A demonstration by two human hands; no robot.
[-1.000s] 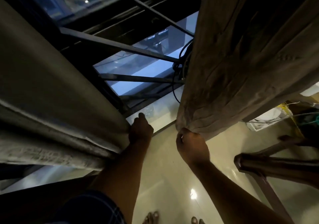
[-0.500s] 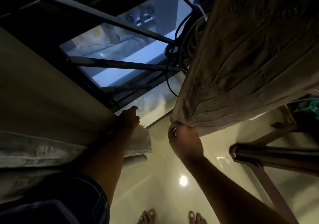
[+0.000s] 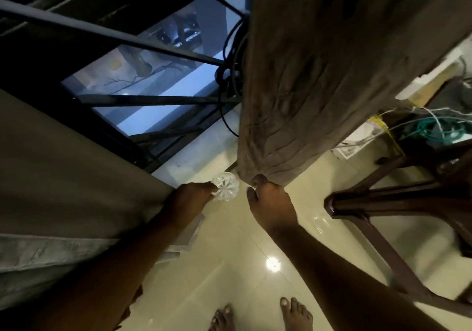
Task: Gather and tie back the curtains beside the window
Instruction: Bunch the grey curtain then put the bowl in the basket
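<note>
Two curtains hang beside a barred window [image 3: 143,85]. The brown curtain [image 3: 319,80] on the right is bunched into folds, and my right hand [image 3: 270,203] grips its bottom edge. The grey curtain [image 3: 63,167] fills the left side, with a paler lining along its lower edge. My left hand [image 3: 189,198] is at that curtain's bottom corner and holds a small clear cut-glass object [image 3: 226,186] in its fingertips. Whether the left hand also holds curtain cloth is hidden.
A dark wooden chair [image 3: 398,203] stands close on the right. Black cables [image 3: 232,75] hang by the window bars. Behind the chair lie tangled wires and boxes [image 3: 434,126]. My bare feet [image 3: 260,315] stand on a glossy tiled floor [image 3: 229,267].
The view has tilted further down. My left hand came off the sill and now holds a clear glass object. My right hand keeps its grip on the brown curtain's edge.
</note>
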